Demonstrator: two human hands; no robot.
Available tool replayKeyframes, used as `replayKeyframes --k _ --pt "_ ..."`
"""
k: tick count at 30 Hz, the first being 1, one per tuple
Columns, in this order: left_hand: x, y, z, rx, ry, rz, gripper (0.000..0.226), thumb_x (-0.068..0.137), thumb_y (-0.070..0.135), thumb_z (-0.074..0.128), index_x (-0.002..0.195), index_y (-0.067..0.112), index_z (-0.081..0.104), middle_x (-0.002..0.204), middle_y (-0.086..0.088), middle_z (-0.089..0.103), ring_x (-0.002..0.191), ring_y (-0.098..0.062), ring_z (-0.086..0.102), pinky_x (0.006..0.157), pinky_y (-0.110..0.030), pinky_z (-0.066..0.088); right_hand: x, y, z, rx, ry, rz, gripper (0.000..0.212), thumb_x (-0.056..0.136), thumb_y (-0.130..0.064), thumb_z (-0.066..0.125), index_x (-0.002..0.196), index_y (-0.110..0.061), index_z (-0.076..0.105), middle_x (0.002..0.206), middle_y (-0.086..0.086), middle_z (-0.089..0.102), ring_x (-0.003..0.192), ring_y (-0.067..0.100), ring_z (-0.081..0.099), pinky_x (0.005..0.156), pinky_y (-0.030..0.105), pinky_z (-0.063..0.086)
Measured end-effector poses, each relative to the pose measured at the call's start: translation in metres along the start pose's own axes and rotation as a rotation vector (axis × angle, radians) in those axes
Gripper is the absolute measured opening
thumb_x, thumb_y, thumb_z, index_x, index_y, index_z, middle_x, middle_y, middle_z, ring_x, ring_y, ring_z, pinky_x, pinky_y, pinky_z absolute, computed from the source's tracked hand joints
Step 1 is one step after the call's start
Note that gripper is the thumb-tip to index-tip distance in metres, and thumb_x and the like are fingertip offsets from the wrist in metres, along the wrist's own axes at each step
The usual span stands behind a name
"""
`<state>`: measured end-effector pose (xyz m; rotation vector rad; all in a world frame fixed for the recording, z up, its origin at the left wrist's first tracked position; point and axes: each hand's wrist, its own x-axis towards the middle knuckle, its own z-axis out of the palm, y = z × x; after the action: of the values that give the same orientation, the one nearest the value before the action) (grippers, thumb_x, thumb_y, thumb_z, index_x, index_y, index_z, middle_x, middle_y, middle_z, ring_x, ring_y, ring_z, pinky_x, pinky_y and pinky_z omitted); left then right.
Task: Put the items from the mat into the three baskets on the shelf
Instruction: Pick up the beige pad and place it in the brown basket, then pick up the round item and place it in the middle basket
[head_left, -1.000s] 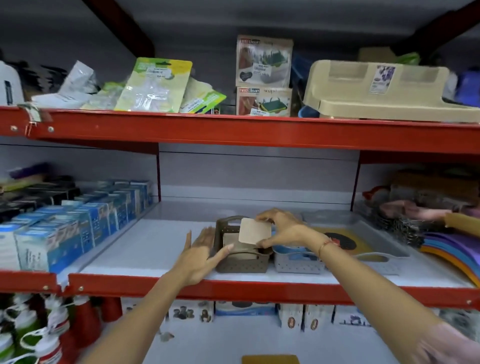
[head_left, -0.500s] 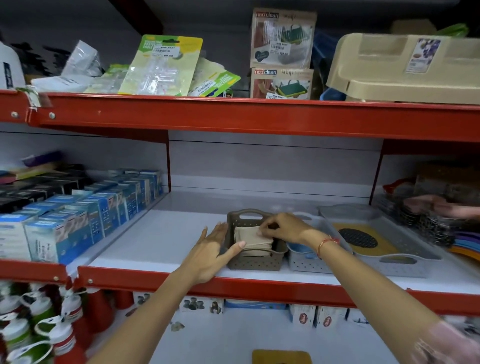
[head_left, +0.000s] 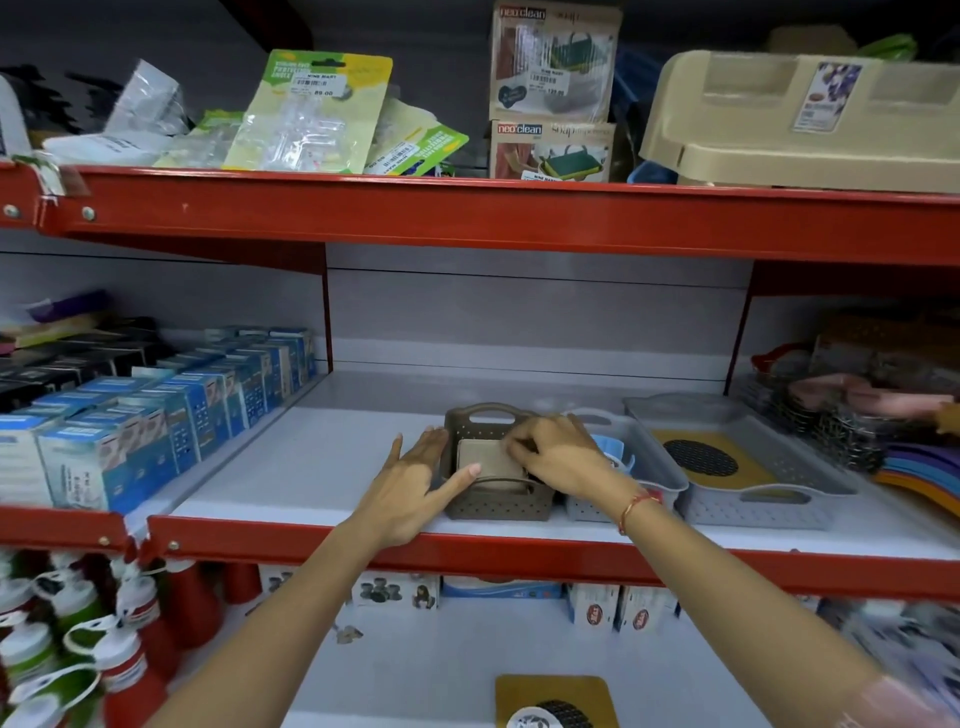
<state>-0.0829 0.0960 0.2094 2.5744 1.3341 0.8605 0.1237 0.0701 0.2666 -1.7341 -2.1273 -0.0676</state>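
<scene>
Left hand (head_left: 415, 486) flat, open, steadying the brown basket (head_left: 498, 506); right hand (head_left: 558, 457) pinching the beige pad (head_left: 485, 457) inside; looks light and floppy, so grab its edges.

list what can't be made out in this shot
- Head view: whether the right hand still grips the beige pads in the brown basket; its own fingers cover the contact.
- Middle basket: contents mostly hidden by the right wrist; only something blue shows.
- Yellow mat: cut off by the bottom edge.
- Right edge: shelf items blurred.
</scene>
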Motion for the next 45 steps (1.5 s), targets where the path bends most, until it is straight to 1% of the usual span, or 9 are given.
replayKeyframes --k 5,12,16,19,22,26,34,40,45 --pt "-0.016 0.018 -0.002 0.099 0.378 0.213 0.058 0.097 0.047 0.026 0.142 0.012 0.038 0.148 -0.005 0.042 0.143 -0.01 0.025 0.122 -0.045 0.008 -0.058 -0.019 0.006 0.265 0.551 -0.147 0.023 0.096 -0.026 0.052 0.099 -0.014 0.071 0.097 -0.002 0.072 0.094 0.014 0.06 0.08 0.023 0.047" --pt "-0.072 0.044 0.045 0.043 0.549 0.551 0.035 0.094 0.021 0.044 0.126 0.009 0.051 0.131 -0.009 0.058 0.128 -0.02 0.047 0.116 -0.046 0.025 -0.134 -0.011 0.045 0.332 0.696 -0.241 0.02 0.096 -0.015 0.048 0.084 -0.007 0.062 0.08 0.003 0.06 0.077 0.018 0.052 0.073 0.022 0.04" --pt "-0.115 0.04 0.105 0.134 0.373 0.583 0.029 0.091 0.02 0.047 0.111 0.008 0.065 0.114 -0.009 0.068 0.116 -0.02 0.054 0.107 -0.044 0.034 -0.177 0.008 0.1 0.373 0.582 -0.142 0.02 0.097 -0.015 0.044 0.084 -0.007 0.058 0.08 0.002 0.055 0.076 0.015 0.049 0.07 0.02 0.038" --pt "-0.146 0.029 0.143 0.191 0.028 0.387 0.038 0.098 0.033 0.034 0.114 0.014 0.062 0.115 -0.004 0.066 0.115 -0.021 0.057 0.113 -0.041 0.021 -0.206 0.029 0.146 0.302 0.374 -0.027 0.019 0.098 -0.019 0.045 0.09 -0.009 0.059 0.085 0.002 0.055 0.08 0.017 0.052 0.07 0.028 0.046" --pt "-0.166 0.012 0.176 0.266 -0.372 0.134 0.048 0.099 0.042 0.028 0.138 0.017 0.041 0.143 -0.004 0.046 0.138 -0.017 0.034 0.119 -0.041 0.001 -0.226 0.054 0.184 0.222 0.143 0.089 0.017 0.097 -0.021 0.05 0.102 -0.01 0.062 0.098 0.004 0.06 0.092 0.019 0.055 0.08 0.034 0.049" --pt "-0.18 -0.003 0.205 0.312 -0.707 0.035 0.06 0.099 0.048 0.021 0.15 0.016 0.015 0.161 -0.001 0.011 0.148 -0.013 0.002 0.118 -0.045 -0.009 -0.236 0.076 0.216 0.192 -0.189 0.238 0.038 0.094 -0.03 0.053 0.129 -0.016 0.051 0.127 0.002 0.052 0.122 0.018 0.045 0.099 0.027 0.041" --pt "-0.178 -0.014 0.229 0.303 -0.698 0.038 0.064 0.099 0.049 0.018 0.151 0.014 0.005 0.161 -0.002 -0.001 0.147 -0.012 -0.008 0.092 -0.023 -0.042 -0.203 0.081 0.252 0.272 -0.436 0.28 0.078 0.081 -0.032 0.068 0.146 -0.012 0.029 0.148 0.007 0.034 0.138 0.021 0.032 0.116 0.028 0.028" --pt "-0.176 -0.018 0.24 0.317 -0.76 0.034 0.066 0.098 0.053 0.013 0.151 0.015 0.004 0.161 -0.001 -0.001 0.147 -0.011 -0.007 0.11 -0.036 -0.029 -0.185 0.079 0.279 0.147 -0.487 0.253 0.082 0.082 -0.04 0.067 0.148 -0.011 0.025 0.151 0.007 0.032 0.142 0.024 0.025 0.119 0.029 0.019" --pt "-0.181 -0.019 0.242 0.365 -0.568 0.116 0.063 0.098 0.053 0.013 0.149 0.017 0.023 0.159 0.0 0.018 0.147 -0.012 0.012 0.096 -0.027 -0.036 -0.186 0.081 0.286 0.094 -0.475 0.206 0.08 0.084 -0.044 0.062 0.148 -0.015 0.024 0.148 0.004 0.037 0.138 0.022 0.029 0.117 0.028 0.023"
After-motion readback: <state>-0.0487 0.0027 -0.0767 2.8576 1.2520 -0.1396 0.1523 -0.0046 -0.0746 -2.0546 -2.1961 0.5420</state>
